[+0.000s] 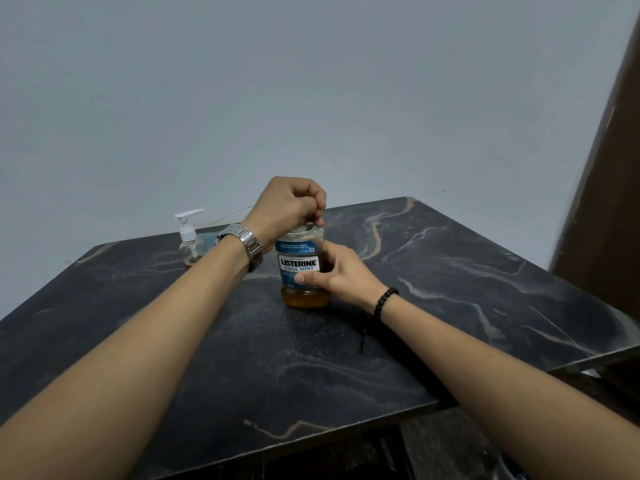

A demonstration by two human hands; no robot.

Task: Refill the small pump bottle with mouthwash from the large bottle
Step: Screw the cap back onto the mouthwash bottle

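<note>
Both hands are working on the large bottle (303,268) right in the middle of the dark marbled bench (450,271). The left hand (287,206) is sitting on top of it, fingers curled down into a closed grip around the cap, which is almost wholly hidden under the fist. The right hand (337,273) is wrapping around the bottle's body from the right side, thumb lying flat across the lower part of the blue and white label, so that grip is closed on the bottle too. The bottle is standing upright on the bench, and amber liquid is showing in its clear base below the label and through the shoulder above it.

Over on the far left, near the bench's back edge, the small pump bottle (191,242) is standing upright, well apart from the large bottle. Its white pump head is on, nozzle pointing to the right, and only a thin layer of amber liquid is showing at the bottom of its clear body. The left forearm is crossing just in front of it.

A metal wristwatch (246,244) is sitting on the left wrist, and a black beaded bracelet (385,302) is circling the right wrist, with a short dark cord hanging from it towards the bench. A pale grey wall (311,81) is filling the background, and a brown panel (609,202) is running up the right edge.
</note>
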